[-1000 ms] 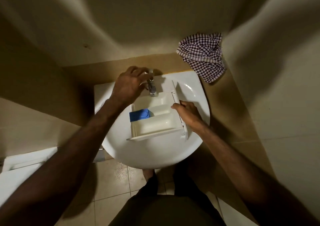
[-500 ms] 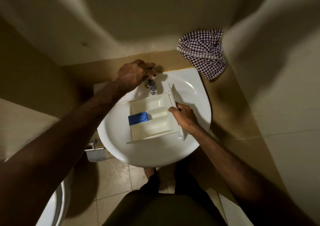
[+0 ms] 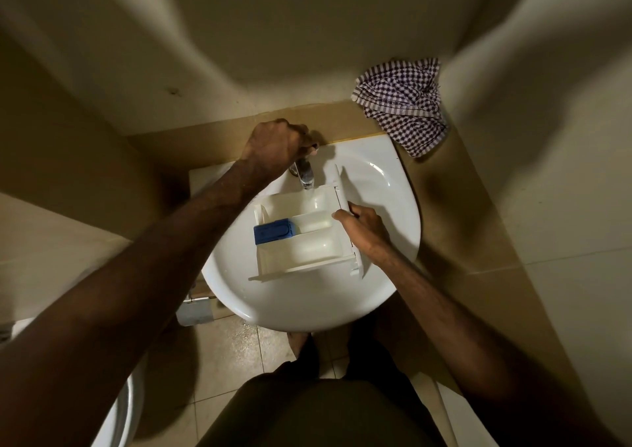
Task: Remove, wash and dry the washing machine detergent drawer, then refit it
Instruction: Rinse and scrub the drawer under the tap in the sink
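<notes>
Water now runs from the tap [image 3: 305,175] into the drawer [image 3: 302,232] — washing begins. Left hand [image 3: 273,145] clamped on the tap handle, right hand [image 3: 364,229] on the drawer front.

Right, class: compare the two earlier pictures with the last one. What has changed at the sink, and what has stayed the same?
The left hand moved from the spout back to the tap handle and closed on it; water now seems to run into the detergent drawer. Unchanged: the right hand holds the drawer's front panel over the sink, the blue insert sits in place, and the checked cloth lies at the back right.
</notes>
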The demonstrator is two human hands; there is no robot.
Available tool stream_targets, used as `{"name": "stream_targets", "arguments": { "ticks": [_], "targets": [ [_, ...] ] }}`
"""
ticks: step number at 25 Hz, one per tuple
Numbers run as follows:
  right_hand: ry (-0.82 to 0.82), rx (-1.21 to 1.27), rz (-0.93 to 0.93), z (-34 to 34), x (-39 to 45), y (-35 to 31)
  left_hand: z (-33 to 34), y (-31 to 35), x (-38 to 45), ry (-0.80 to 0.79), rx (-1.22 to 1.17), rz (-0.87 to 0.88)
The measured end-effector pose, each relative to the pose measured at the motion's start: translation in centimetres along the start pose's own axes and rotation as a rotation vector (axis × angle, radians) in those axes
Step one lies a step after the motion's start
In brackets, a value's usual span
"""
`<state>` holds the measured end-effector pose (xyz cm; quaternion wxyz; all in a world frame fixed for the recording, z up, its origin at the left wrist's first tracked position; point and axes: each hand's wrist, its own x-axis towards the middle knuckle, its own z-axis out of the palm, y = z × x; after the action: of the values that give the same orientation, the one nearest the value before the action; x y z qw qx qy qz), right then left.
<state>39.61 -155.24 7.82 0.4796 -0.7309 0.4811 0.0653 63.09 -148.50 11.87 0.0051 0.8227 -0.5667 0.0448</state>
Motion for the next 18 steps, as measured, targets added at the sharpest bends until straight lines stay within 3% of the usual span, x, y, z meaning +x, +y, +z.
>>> {"name": "stream_targets", "arguments": {
  "ticks": [7, 10, 11, 13, 15, 18],
  "targets": [
    [0.013, -0.012, -0.014, 0.2, 0.1, 0.3, -1.7, 1.1, -0.5, -0.011, -0.029, 0.012],
    [0.014, 0.001, -0.014, 0.3, 0.0, 0.3, -2.0, 1.2, -1.6, 0.102, -0.149, 0.063],
    [0.012, 0.004, -0.014, 0.3, 0.0, 0.3, -1.6, 1.4, -2.4, 0.222, -0.231, -0.005],
    [0.011, 0.006, -0.012, 0.3, 0.1, 0.5, 0.4, 2.7, -5.2, 0.442, -0.406, -0.349],
    [0.004, 0.008, -0.009, 0.2, 0.1, 0.7, 3.4, 3.8, -8.1, 0.332, -0.464, -0.575],
    [-0.040, 0.022, -0.010, 0.2, 0.1, 0.5, 7.0, 4.0, -9.6, -0.034, -0.362, -0.383]
  ]
}}
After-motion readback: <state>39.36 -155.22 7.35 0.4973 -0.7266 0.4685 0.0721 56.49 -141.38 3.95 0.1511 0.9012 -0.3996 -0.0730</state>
